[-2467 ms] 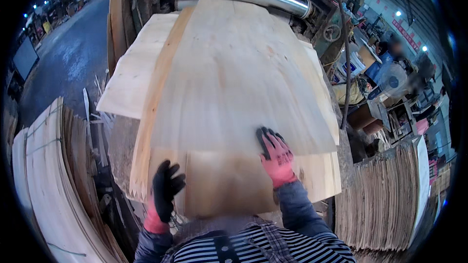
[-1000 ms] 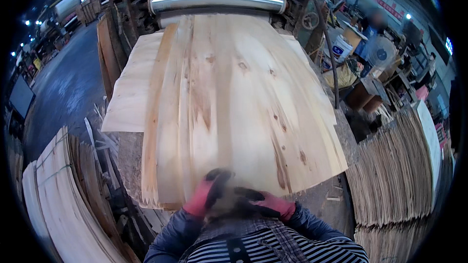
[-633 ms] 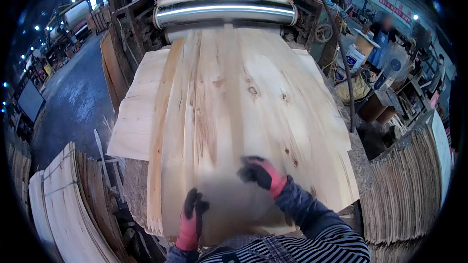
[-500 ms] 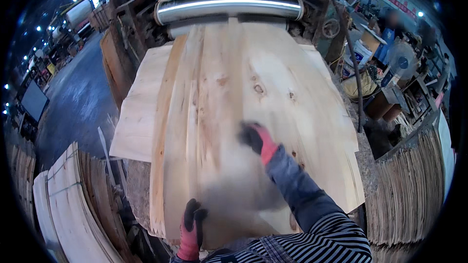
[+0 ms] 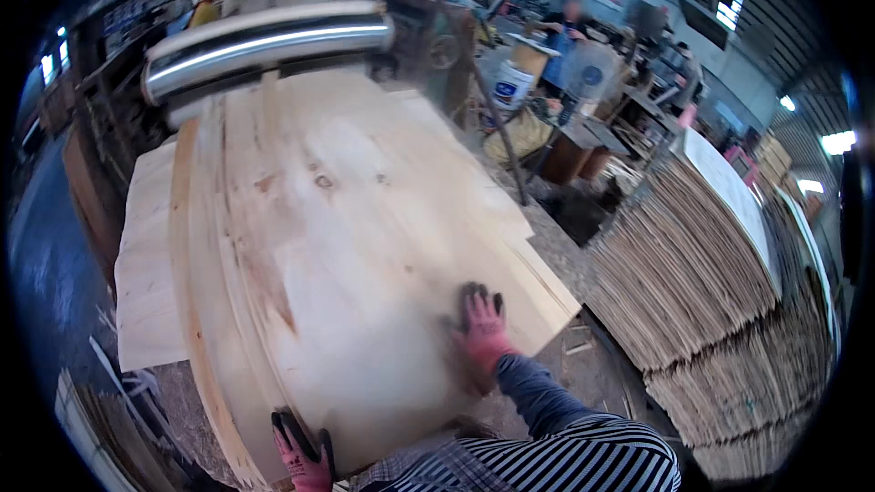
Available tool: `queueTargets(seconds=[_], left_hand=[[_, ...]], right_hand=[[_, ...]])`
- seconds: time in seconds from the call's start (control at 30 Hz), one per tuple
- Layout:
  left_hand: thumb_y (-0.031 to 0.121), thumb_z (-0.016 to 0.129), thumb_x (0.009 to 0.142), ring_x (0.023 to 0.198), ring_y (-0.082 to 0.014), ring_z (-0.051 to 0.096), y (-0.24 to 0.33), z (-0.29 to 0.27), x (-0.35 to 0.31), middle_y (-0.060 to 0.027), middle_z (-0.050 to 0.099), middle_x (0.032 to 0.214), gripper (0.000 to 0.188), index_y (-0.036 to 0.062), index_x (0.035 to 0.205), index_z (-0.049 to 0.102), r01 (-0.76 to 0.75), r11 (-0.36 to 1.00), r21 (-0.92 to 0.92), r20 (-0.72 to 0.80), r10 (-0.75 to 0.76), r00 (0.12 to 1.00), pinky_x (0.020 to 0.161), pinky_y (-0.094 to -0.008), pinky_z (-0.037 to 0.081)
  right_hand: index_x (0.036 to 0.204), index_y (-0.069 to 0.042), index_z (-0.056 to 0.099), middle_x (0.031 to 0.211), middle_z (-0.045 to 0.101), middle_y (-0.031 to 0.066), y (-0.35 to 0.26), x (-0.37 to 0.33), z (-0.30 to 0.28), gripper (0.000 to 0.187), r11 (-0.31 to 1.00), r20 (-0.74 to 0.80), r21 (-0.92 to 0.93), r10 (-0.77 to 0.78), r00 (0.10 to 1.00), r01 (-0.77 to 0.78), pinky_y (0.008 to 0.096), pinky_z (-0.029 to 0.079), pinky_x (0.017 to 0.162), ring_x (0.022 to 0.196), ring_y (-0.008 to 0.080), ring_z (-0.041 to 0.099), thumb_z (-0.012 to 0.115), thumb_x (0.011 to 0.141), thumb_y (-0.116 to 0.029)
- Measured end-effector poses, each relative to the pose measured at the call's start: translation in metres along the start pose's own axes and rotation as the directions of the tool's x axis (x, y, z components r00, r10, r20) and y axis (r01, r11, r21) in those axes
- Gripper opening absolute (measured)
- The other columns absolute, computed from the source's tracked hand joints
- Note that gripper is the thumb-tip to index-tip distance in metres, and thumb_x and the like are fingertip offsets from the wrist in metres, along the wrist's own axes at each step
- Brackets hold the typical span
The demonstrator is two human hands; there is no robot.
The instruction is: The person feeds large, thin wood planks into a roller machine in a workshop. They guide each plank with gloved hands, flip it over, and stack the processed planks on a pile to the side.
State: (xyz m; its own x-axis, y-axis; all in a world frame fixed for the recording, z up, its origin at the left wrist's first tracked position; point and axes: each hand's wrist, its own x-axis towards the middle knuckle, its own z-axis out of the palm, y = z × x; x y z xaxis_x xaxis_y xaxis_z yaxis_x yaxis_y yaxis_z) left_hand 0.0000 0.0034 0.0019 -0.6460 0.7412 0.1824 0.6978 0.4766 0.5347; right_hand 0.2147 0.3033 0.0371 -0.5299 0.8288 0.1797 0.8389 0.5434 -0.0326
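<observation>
Thin wood veneer sheets [image 5: 355, 246] lie overlapped before me, pale with knots and darker streaks. They run lengthwise toward a shiny metal roller [image 5: 273, 46] at the far end. My right hand [image 5: 485, 333], in a pink glove with black fingertips, rests on the right part of the sheets with its fingers spread. Close to the near left edge, my left hand [image 5: 303, 457], gloved alike, lies on the veneer with its thumb apart from the fingers. Neither hand holds anything that I can see.
A tall stack of veneer [image 5: 684, 255] stands to the right of the table, more veneer [image 5: 109, 428] at the lower left. Beyond the table's right side are a white bucket [image 5: 512, 87], a fan [image 5: 588, 73] and a person [image 5: 565, 46]. A dark pole [image 5: 501, 128] rises beside the table.
My view has swung to the right, so the roller and sheets sit farther left. My right hand has moved nearer and to the right across the veneer, its fingers now spread.
</observation>
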Motion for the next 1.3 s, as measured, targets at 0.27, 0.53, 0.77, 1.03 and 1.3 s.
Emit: queueTargets(seconds=[0.27, 0.53, 0.77, 1.03, 1.3], left_hand=[[0.012, 0.059, 0.079, 0.115, -0.0264, 0.042, -0.088, 0.016, 0.028, -0.02, 0.041, 0.127, 0.058, 0.0014, 0.129, 0.032, 0.145, 0.851, -0.505, 0.043, -0.143, 0.989, 0.096, -0.0342, 0.033], [0.005, 0.051, 0.083, 0.098, -0.0127, 0.051, 0.016, -0.121, 0.029, -0.0068, 0.053, 0.114, 0.049, -0.0002, 0.129, 0.035, 0.318, 0.574, -0.754, 0.344, -0.066, 0.936, 0.085, -0.0248, 0.04], [0.0, 0.049, 0.076, 0.115, -0.0213, 0.043, 0.087, -0.165, -0.025, -0.0137, 0.044, 0.125, 0.056, -0.003, 0.13, 0.032, 0.302, 0.248, -0.921, 0.268, -0.16, 0.95, 0.096, -0.0311, 0.032], [0.005, 0.051, 0.081, 0.102, -0.0217, 0.052, 0.015, -0.117, 0.056, -0.014, 0.051, 0.117, 0.045, -0.0021, 0.124, 0.04, -0.218, 0.881, -0.419, -0.257, 0.115, 0.96, 0.085, -0.0297, 0.042], [0.036, 0.041, 0.09, 0.103, -0.0282, 0.052, -0.019, -0.059, 0.053, -0.0148, 0.052, 0.115, 0.044, 0.0102, 0.125, 0.039, 0.226, -0.202, -0.953, 0.296, -0.459, 0.838, 0.088, -0.0401, 0.042]], right_hand=[[0.128, 0.001, 0.033, 0.133, 0.031, 0.0199, -0.053, -0.059, 0.022, 0.074, 0.989, 0.007, 0.135, -0.066, 0.998, 0.065, 0.0524, 0.007, 0.104, 0.126, 0.0334, 0.023, 0.048, 0.078, -0.051], [0.128, 0.001, 0.033, 0.129, 0.034, 0.0233, -0.076, -0.139, -0.022, 0.08, 0.798, 0.067, 0.442, -0.485, 0.872, 0.41, 0.0489, 0.009, 0.105, 0.124, 0.0391, 0.025, 0.053, 0.074, -0.055], [0.103, -0.005, 0.058, 0.111, 0.052, 0.018, -0.022, -0.172, -0.087, 0.056, 0.786, -0.247, 0.374, -0.427, 0.87, 0.492, 0.0503, 0.032, 0.095, 0.106, 0.0388, 0.047, 0.067, 0.049, -0.02], [0.118, -0.016, 0.051, 0.119, 0.049, 0.0087, -0.068, -0.036, -0.078, 0.061, 0.818, -0.104, 0.291, -0.489, 0.866, 0.497, 0.0425, 0.034, 0.095, 0.109, 0.031, 0.045, 0.065, 0.058, -0.022], [0.117, -0.014, 0.05, 0.117, 0.05, 0.01, -0.132, 0.111, -0.008, 0.053, 0.752, -0.33, 0.253, -0.524, 0.785, 0.609, 0.0411, 0.035, 0.095, 0.111, 0.0298, 0.045, 0.059, 0.066, -0.018]])
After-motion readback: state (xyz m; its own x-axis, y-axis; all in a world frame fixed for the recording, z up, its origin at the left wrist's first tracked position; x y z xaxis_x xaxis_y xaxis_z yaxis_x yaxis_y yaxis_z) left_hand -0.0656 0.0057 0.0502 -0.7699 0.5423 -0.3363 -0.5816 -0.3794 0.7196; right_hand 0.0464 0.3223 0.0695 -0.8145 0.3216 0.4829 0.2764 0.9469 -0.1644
